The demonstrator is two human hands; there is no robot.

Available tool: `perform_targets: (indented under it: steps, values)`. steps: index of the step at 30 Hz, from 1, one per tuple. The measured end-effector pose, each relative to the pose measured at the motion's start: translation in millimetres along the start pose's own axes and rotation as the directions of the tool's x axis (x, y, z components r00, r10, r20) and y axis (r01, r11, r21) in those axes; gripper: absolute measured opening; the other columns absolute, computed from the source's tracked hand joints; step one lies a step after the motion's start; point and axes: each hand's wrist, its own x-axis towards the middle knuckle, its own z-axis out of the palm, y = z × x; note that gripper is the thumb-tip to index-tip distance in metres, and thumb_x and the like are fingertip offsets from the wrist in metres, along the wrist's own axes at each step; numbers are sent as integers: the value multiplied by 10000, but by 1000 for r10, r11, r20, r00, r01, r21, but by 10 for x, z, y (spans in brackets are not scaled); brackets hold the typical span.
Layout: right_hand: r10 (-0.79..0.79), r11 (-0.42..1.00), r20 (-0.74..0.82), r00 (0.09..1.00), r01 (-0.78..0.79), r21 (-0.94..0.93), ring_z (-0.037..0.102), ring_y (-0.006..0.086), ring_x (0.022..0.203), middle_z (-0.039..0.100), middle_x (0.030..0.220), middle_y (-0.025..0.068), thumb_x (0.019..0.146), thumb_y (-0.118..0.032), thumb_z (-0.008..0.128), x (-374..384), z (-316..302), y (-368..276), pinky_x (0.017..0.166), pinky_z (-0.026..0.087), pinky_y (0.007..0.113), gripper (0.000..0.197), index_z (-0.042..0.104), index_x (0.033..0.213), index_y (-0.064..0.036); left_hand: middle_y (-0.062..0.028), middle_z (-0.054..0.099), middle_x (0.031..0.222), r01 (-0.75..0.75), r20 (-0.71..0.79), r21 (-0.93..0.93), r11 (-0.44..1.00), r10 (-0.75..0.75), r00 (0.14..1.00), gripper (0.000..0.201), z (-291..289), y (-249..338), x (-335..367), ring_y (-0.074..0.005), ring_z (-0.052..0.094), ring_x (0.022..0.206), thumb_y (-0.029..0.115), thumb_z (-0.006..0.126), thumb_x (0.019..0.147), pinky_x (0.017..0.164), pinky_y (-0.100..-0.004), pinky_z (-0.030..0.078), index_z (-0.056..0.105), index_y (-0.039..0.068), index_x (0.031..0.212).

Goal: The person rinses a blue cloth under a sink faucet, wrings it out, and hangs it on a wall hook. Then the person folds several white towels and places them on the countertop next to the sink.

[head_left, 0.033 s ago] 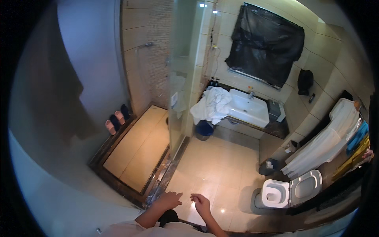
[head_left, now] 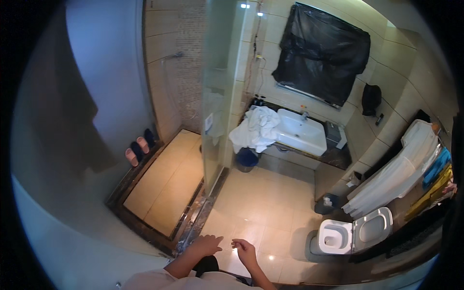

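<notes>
My left hand [head_left: 209,245] is held out low in front of me with its fingers stretched apart, holding nothing. Beside it, a small gap to the right, my right hand [head_left: 245,250] hangs in the air with loosely bent fingers and nothing visible in them. The hands do not touch each other. Beneath them lies the beige tiled floor [head_left: 241,198]. The dark stone shower curb [head_left: 191,220] runs just left of my left hand, and the white toilet [head_left: 336,237] with its lid raised stands to the right of my right hand.
A glass panel [head_left: 216,111] borders the shower. Ahead are a white washbasin [head_left: 302,133], heaped white towels [head_left: 258,126] and a blue-lined bin [head_left: 247,159]. A grey bin [head_left: 326,203] stands near the toilet. Slippers [head_left: 139,147] line the left ledge; clothes [head_left: 391,169] hang right.
The room has shifted slightly left in the picture as my view turned a little. My hands keep nearly the same place and pose.
</notes>
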Motion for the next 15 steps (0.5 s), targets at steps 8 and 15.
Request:
perform_targets:
  steps: [8,15]
  values:
    - [-16,995,-119,993,4,-95,651,162,829,668,902,112,905,-46,497,1180,-880,-62,754,510,261,191,621,1024,35,-161,620,1045,6,158,60,998,-15,987,423,-572,-190,1636,-332,589,1004,397,606,812,822,-483,459,552,97,1105]
    - [53,988,-154,987,-74,-133,651,171,833,660,927,114,904,-48,504,2715,-1546,-206,725,509,264,187,622,1029,25,-163,597,1078,-5,109,70,998,-3,994,439,-1327,-229,3391,-335,544,1059,368,613,815,878,-511,405,535,85,1141]
